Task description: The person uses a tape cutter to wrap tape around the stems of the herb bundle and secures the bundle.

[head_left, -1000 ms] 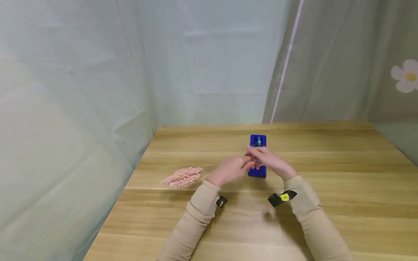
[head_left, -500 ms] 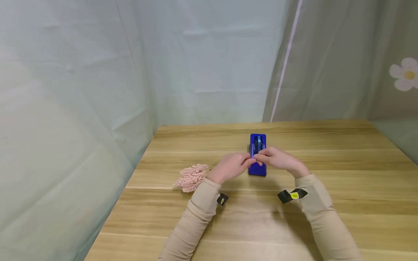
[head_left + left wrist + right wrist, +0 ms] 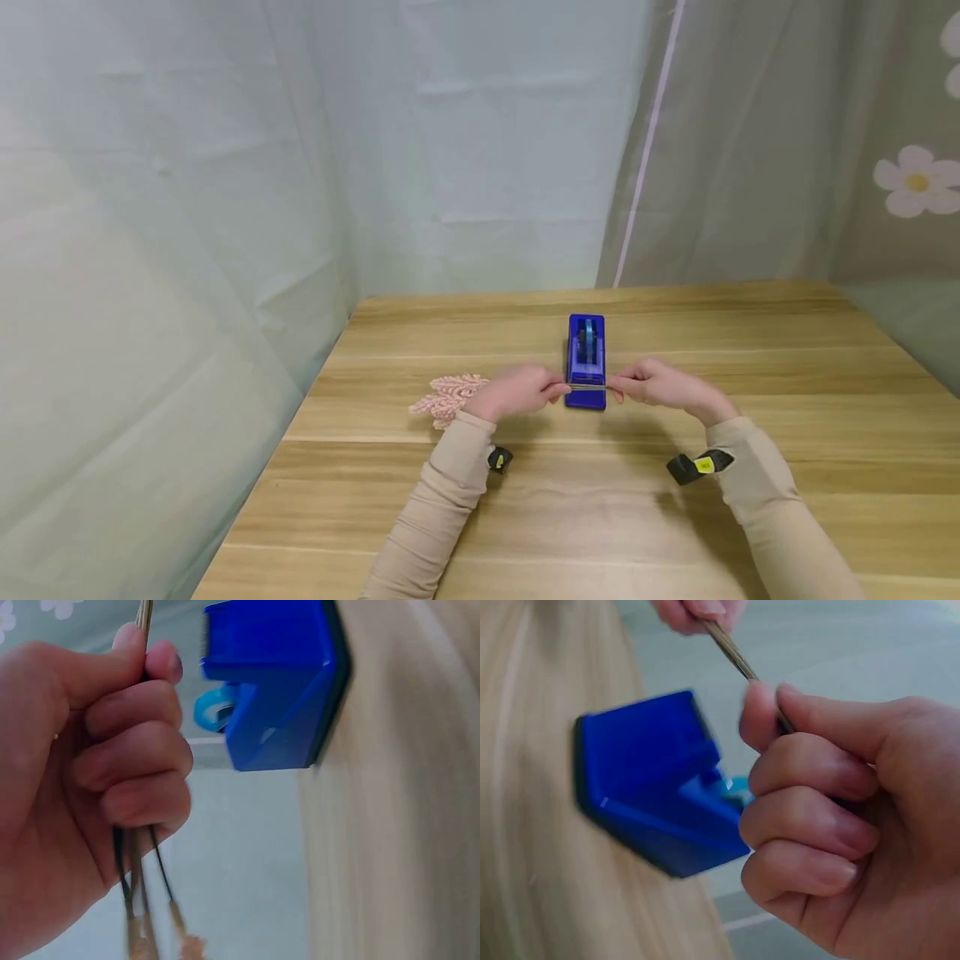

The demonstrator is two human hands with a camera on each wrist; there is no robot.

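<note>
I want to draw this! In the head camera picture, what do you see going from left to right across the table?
Pink flower heads → left hand → blue tape dispenser → right hand.

Beige sleeves (image 3: 450,492), black wrist straps (image 3: 697,467)

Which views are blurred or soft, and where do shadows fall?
Head view: sharp, even light; soft shadows on the table under both forearms. Left wrist view: left hand fairly clear, dispenser a little soft, stems' lower ends blurred. Right wrist view: dispenser smeared at its edges, table streaked, right hand sharper.
</note>
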